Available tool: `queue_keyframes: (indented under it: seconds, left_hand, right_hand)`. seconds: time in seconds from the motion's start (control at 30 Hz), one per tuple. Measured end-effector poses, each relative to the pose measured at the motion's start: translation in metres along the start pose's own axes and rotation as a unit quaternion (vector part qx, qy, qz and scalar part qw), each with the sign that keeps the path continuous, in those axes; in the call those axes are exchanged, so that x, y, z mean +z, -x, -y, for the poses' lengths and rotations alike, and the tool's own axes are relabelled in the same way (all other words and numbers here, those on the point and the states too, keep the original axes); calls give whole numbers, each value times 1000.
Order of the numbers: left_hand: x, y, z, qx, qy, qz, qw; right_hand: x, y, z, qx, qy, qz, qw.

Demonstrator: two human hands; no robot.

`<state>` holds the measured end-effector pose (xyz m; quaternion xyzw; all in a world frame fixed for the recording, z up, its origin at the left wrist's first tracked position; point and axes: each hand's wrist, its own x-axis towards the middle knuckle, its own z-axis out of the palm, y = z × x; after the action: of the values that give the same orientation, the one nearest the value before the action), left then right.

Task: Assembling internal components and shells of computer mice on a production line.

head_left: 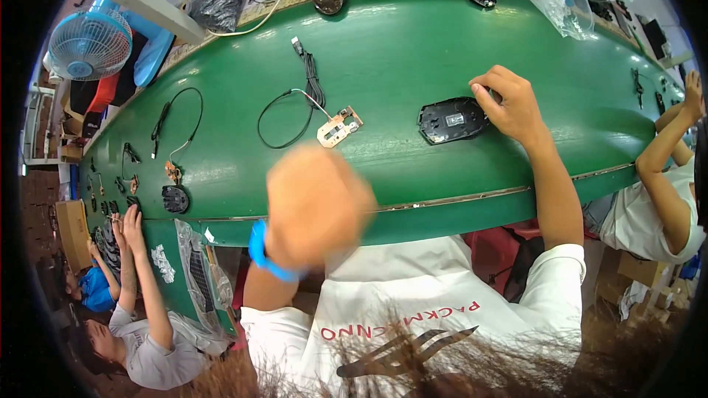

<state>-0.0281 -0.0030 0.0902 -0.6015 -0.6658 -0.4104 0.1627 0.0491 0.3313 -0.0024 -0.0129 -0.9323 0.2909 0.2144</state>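
On the smooth green surface (398, 51), a shallow, angular black plastic mouse shell (442, 127) lies just left of the right hand (514, 105), fingers curled at its right end, grip unclear. Its long axis runs left-right, right end slightly farther. The left hand (317, 205), near a flat tan circuit board (335, 133), is too blurred to tell.

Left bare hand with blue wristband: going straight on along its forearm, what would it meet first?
Probably the flat tan circuit board, just beyond the left hand in view. The hand is blurred and its height above the glossy green tabletop unclear, so it might pass over.
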Motion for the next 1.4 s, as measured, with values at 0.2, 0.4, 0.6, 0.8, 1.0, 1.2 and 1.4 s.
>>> queue_keyframes:
  seconds: [0.2, 0.4, 0.6, 0.8, 1.0, 1.2, 1.4]
  left_hand:
    - [12, 35, 118, -123, -175, 131, 968]
    - [19, 43, 119, -76, -216, 165, 959]
    - [34, 50, 103, -146, -140, 90, 975]
    - [70, 26, 65, -246, -28, -29, 968]
    - [96, 6, 50, -178, -21, -69, 981]
    - [100, -5, 47, -116, -22, -55, 992]
    - [80, -37, 5, -78, -155, -34, 984]
  right_hand:
    - [1, 0, -1, -14, -8, -2, 1000]
    - [0, 2, -5, -11, 19, -13, 1000]
    - [0, -5, 22, -76, 45, -119, 989]
    - [15, -11, 92, 55, -149, 39, 987]
    - [18, -19, 95, 69, -193, 47, 978]
    - [2, -14, 89, 41, -140, 58, 988]
    - [-9, -7, 70, 70, -192, 47, 978]
